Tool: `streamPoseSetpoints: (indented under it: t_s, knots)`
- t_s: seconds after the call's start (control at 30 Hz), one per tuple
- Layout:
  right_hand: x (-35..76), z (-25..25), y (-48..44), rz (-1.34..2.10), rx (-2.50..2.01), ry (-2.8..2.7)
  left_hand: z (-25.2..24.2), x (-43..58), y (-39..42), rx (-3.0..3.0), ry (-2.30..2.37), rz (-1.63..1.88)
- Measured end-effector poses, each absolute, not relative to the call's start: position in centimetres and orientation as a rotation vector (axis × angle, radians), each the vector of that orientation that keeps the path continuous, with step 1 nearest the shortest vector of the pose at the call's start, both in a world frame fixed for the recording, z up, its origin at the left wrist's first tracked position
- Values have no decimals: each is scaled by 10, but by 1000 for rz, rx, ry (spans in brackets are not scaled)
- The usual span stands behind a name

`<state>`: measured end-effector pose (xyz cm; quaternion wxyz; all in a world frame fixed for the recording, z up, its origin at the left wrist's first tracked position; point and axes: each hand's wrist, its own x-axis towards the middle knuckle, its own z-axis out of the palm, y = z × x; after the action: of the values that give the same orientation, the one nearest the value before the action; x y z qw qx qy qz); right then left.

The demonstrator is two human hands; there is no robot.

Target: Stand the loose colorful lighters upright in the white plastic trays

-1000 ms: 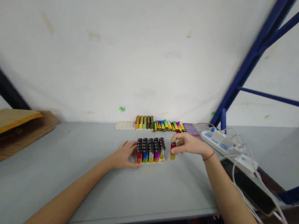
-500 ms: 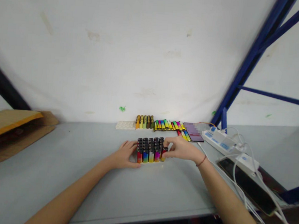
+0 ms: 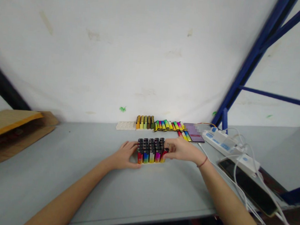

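My right hand (image 3: 180, 150): pinching lighter (image 3: 163, 157), tray (image 3: 150, 163) near right corner; likely seating step, release next. Left hand (image 3: 123, 157): spread, left edge.

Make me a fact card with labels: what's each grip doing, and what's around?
Left grip: at the near lighters' left side
Right grip: on a red-yellow lighter, front right corner
Near lighters: upright in rows, black tops
Back: white tray, upright lighters, lying lighters
Left side: brown package
Right side: power strip, black phone
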<state>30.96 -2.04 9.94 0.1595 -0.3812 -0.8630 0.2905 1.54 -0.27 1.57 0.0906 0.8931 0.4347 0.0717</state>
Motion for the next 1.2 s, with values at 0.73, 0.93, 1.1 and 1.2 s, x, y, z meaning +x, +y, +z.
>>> streamPoseSetpoints:
  t_s: [0.73,0.93,1.1,1.2]
  knots:
    - [302,98,-21,754,-1151,-2519,9,11,1,2670,1254,266]
    - [307,101,-21,678,-1208,-2553,9,9,2,2673,1228,291]
    - [308,101,-23,700,-1174,-2544,10,10,1,2659,1255,263]
    - [308,99,-22,753,-1137,-2541,11,11,1,2659,1258,263]
